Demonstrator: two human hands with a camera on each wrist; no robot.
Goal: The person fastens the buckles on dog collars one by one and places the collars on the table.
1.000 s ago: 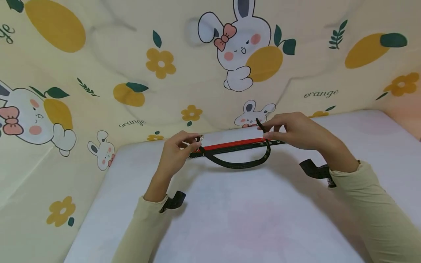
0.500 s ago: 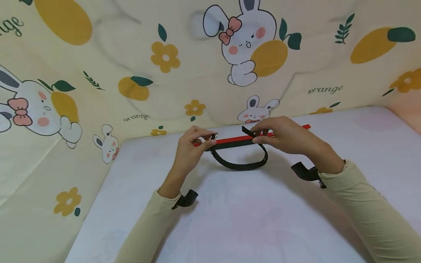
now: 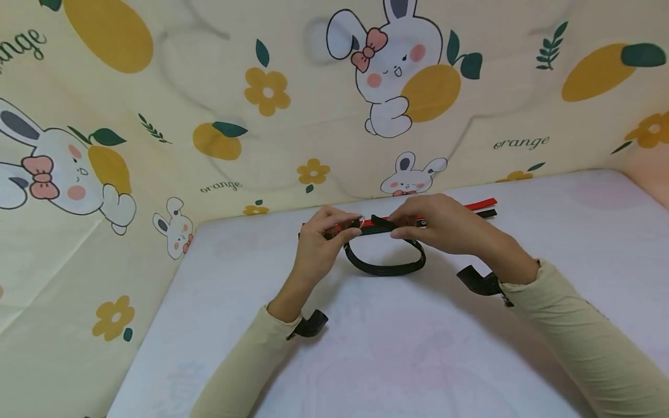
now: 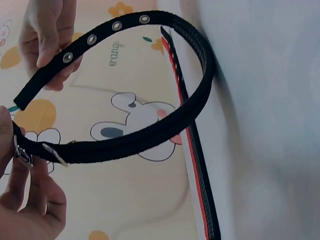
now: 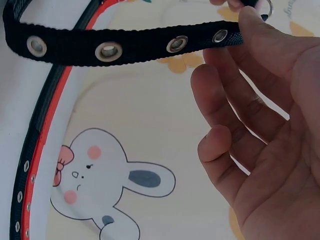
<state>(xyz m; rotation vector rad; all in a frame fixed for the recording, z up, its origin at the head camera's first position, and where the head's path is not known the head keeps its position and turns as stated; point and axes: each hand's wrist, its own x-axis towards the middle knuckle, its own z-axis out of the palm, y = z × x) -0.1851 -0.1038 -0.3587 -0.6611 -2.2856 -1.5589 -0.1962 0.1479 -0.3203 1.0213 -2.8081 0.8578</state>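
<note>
A black collar [image 3: 385, 270] hangs in a nearly closed loop between both hands, above the white table. My left hand [image 3: 320, 244] pinches its buckle end; the silver buckle [image 4: 22, 152] and a metal D-ring [image 4: 54, 154] show in the left wrist view. The other end, with metal eyelets [image 5: 108, 51], is pinched between thumb and fingers of my right hand [image 3: 444, 223]. Its free tip [image 4: 24, 100] points at the buckle, with a small gap between them in the left wrist view.
Behind the hands, a red strap [image 3: 481, 204] and a black strap [image 3: 487, 213] with eyelets lie side by side along the table's back. The white table [image 3: 376, 342] ends at a cloth backdrop [image 3: 292, 139] printed with rabbits and oranges.
My hands have come closer together, drawing the collar from a wide curve into a tighter loop. The left moved right; the right moved left and slightly down.
</note>
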